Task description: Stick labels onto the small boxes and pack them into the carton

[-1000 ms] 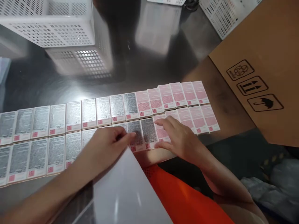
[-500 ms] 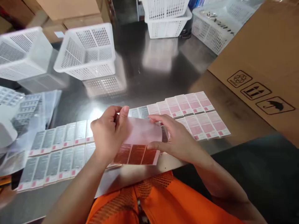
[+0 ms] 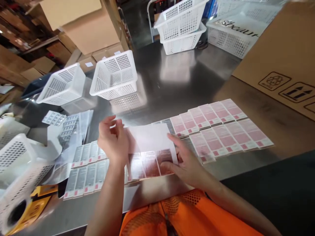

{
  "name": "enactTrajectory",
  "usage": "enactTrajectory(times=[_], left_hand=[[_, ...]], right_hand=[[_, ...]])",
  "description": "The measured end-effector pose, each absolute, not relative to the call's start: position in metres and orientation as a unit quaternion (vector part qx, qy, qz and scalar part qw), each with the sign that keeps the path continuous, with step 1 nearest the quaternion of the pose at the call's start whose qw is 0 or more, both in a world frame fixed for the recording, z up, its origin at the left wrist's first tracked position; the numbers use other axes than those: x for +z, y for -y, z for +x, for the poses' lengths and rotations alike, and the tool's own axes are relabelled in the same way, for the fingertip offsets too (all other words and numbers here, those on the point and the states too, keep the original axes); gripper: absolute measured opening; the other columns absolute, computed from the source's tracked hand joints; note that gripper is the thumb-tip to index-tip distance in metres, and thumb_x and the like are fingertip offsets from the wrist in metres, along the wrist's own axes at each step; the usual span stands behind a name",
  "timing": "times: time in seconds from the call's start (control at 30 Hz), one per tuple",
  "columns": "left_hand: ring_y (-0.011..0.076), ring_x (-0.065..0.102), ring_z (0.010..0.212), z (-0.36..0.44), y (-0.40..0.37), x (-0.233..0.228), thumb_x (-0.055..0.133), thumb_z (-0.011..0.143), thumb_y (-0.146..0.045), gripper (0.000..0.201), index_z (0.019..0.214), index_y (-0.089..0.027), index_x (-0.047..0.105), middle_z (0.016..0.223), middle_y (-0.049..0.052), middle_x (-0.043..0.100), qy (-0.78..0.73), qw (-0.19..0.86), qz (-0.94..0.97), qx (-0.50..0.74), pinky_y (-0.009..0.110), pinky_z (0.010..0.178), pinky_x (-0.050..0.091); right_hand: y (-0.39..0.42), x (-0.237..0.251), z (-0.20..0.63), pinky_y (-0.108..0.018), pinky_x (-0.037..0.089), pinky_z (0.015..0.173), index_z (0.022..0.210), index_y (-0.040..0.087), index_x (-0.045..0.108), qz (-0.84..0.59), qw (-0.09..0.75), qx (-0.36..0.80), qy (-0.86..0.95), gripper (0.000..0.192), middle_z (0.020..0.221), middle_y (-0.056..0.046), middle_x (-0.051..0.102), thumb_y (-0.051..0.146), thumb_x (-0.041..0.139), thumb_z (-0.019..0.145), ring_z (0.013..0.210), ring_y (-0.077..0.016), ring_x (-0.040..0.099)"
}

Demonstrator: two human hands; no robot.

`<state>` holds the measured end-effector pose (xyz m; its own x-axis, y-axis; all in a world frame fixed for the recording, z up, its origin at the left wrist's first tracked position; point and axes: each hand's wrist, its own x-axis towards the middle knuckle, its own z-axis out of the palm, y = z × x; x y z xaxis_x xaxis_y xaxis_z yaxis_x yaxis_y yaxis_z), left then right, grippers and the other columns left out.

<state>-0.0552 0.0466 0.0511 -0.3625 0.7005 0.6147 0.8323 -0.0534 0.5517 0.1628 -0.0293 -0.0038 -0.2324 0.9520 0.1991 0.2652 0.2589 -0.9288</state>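
Fingers of the left hand [image 3: 113, 141] pinch the label sheet's [image 3: 150, 144] left edge above the steel table [image 3: 172, 78], while the right hand [image 3: 185, 160] grips its lower right corner. Unevenly pulled, it could likely crease, or knock the label rows [image 3: 221, 127] crooked.

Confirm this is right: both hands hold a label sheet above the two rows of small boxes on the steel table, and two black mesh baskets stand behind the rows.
Wrong on the colour: the head view shows the two mesh baskets are white. Otherwise correct: the left hand and right hand hold the label sheet above the rows of small boxes on the steel table.
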Motion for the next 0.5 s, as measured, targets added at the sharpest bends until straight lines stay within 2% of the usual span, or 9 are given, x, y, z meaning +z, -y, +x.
enactTrajectory(times=[0.03,0.07,0.13,0.17,0.23,0.27,0.33,0.4,0.5], left_hand=[[0.027,0.066,0.107,-0.056,-0.043,0.056,0.057,0.091,-0.03,0.026,0.113,-0.018,0.062,0.11,0.011,0.071,0.635,0.105,-0.623,-0.445,0.04,0.086,0.05],[0.031,0.054,0.127,-0.057,-0.038,0.062,0.059,0.09,-0.03,0.03,0.118,-0.019,0.06,0.128,0.013,0.065,0.573,0.12,-0.7,-0.41,0.046,0.098,0.045],[0.0352,0.03,0.145,-0.057,-0.027,0.075,0.064,0.086,-0.035,0.043,0.126,-0.02,0.056,0.145,0.014,0.052,0.439,0.092,-0.845,-0.292,0.055,0.113,0.029],[0.036,0.028,0.146,-0.057,-0.022,0.08,0.067,0.084,-0.04,0.052,0.131,-0.02,0.053,0.146,0.014,0.051,0.385,0.056,-0.892,-0.229,0.058,0.116,0.022],[0.0349,0.041,0.139,-0.055,-0.015,0.086,0.071,0.081,-0.042,0.063,0.135,-0.019,0.048,0.142,0.015,0.056,0.336,-0.008,-0.93,-0.148,0.057,0.117,0.021],[0.0328,0.052,0.13,-0.054,-0.013,0.086,0.072,0.081,-0.039,0.059,0.132,-0.018,0.05,0.135,0.014,0.061,0.34,-0.022,-0.93,-0.136,0.054,0.115,0.026],[0.0267,0.068,0.104,-0.052,-0.012,0.085,0.07,0.084,-0.027,0.039,0.12,-0.019,0.057,0.115,0.009,0.072,0.367,-0.029,-0.92,-0.136,0.047,0.104,0.041],[0.0235,0.07,0.079,-0.05,-0.013,0.084,0.065,0.086,-0.019,0.019,0.105,-0.02,0.063,0.093,0.004,0.076,0.392,-0.016,-0.911,-0.128,0.041,0.08,0.05],[0.0234,0.066,0.062,-0.047,-0.013,0.09,0.061,0.086,-0.014,0.015,0.094,-0.024,0.067,0.074,-0.001,0.073,0.411,0.004,-0.909,-0.07,0.035,0.057,0.045]], right_hand=[[0.027,-0.003,0.16,-0.035,0.058,0.081,0.145,0.036,0.042,-0.454,0.428,0.398,0.673,0.067,0.126,-0.005,0.066,0.027,0.07,0.084,0.102,-0.0236,0.068],[0.023,-0.001,0.158,-0.034,0.058,0.082,0.141,0.036,0.048,-0.455,0.428,0.4,0.671,0.062,0.129,-0.004,0.064,0.024,0.069,0.084,0.103,-0.0226,0.068],[0.016,0.004,0.157,-0.031,0.058,0.082,0.138,0.036,0.052,-0.45,0.433,0.41,0.664,0.06,0.13,-0.002,0.064,0.019,0.068,0.082,0.102,-0.0202,0.069],[0.013,0.007,0.157,-0.03,0.058,0.082,0.137,0.036,0.053,-0.446,0.443,0.408,0.662,0.06,0.129,-0.001,0.065,0.016,0.067,0.082,0.103,-0.0195,0.068],[0.011,0.015,0.156,-0.03,0.057,0.086,0.134,0.034,0.056,-0.443,0.46,0.388,0.664,0.057,0.128,-0.001,0.066,0.016,0.067,0.082,0.108,-0.0198,0.067],[0.011,0.019,0.155,-0.03,0.057,0.086,0.131,0.033,0.059,-0.451,0.465,0.372,0.665,0.053,0.125,-0.001,0.068,0.018,0.068,0.082,0.107,-0.0198,0.067],[0.013,0.027,0.154,-0.029,0.057,0.08,0.121,0.031,0.066,-0.483,0.458,0.338,0.666,0.041,0.11,0.0,0.073,0.023,0.073,0.081,0.091,-0.0182,0.07],[0.015,0.036,0.156,-0.027,0.054,0.072,0.109,0.027,0.071,-0.505,0.441,0.302,0.678,0.03,0.091,0.0,0.074,0.03,0.076,0.08,0.073,-0.015,0.067],[0.017,0.049,0.162,-0.027,0.051,0.07,0.096,0.025,0.076,-0.485,0.443,0.243,0.714,0.023,0.082,-0.002,0.066,0.038,0.078,0.078,0.075,-0.0148,0.062]])
